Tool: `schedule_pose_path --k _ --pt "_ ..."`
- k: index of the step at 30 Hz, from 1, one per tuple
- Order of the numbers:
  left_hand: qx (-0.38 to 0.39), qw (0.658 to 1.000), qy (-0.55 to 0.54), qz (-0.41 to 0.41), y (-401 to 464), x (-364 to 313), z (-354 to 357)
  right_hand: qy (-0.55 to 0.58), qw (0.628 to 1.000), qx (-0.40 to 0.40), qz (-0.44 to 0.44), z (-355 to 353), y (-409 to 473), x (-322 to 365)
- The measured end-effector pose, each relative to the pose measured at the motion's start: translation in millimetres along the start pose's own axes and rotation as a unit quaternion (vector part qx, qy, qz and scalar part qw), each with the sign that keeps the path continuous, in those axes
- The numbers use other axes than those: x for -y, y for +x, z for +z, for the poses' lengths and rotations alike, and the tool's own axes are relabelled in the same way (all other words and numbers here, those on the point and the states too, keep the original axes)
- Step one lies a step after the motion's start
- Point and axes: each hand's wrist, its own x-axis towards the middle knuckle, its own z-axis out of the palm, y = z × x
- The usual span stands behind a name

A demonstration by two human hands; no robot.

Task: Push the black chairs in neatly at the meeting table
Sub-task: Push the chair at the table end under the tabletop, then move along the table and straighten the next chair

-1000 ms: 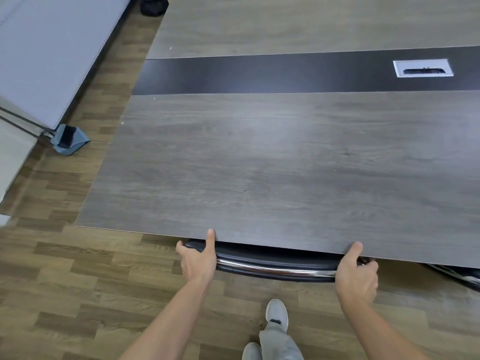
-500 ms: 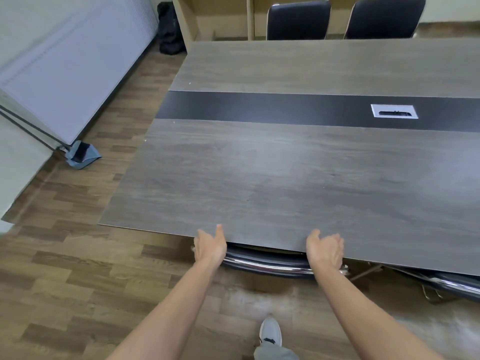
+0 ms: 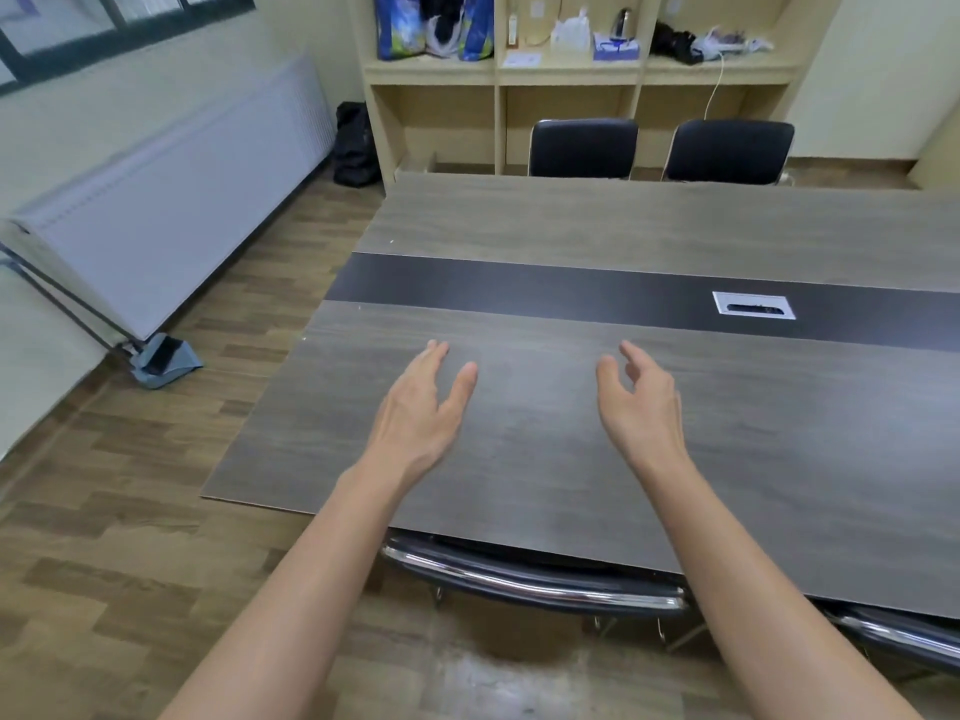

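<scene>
The grey wood meeting table [image 3: 571,459] with a black centre strip fills the middle of the view. Just below me a black chair [image 3: 524,576] with a chrome-trimmed back is tucked under the near edge, only its top showing. A second chair's back [image 3: 904,636] peeks out at the lower right. Two more black chairs [image 3: 583,147] [image 3: 728,150] stand at the far side. My left hand [image 3: 421,407] and my right hand [image 3: 641,407] hover over the tabletop, fingers relaxed, holding nothing.
A white cable port [image 3: 753,305] sits in the table's black strip. A shelf unit [image 3: 571,70] with bags and clutter stands behind the far chairs. A radiator [image 3: 166,200] runs along the left wall, a dustpan [image 3: 163,358] and a black bag [image 3: 356,142] on the floor.
Both hands have let go of the near chair's back and risen over the tabletop. My head has lifted, bringing the far chairs and the shelves into view.
</scene>
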Motion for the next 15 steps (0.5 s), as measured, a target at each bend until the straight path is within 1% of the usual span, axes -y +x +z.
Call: schedule_pose_path --k 5,10,15 --pt "-0.033 0.998 -0.038 0.023 14 -22 -26 0.027 0.999 -0.020 -0.030 -6 4 31" --pt "-0.042 0.996 -0.068 0.034 12 -32 -35 0.022 0.998 -0.018 -0.048 10 -2 47" --pt "-0.046 0.997 -0.063 0.026 3 -8 -53 0.006 0.997 0.009 -0.073 36 -20 59"
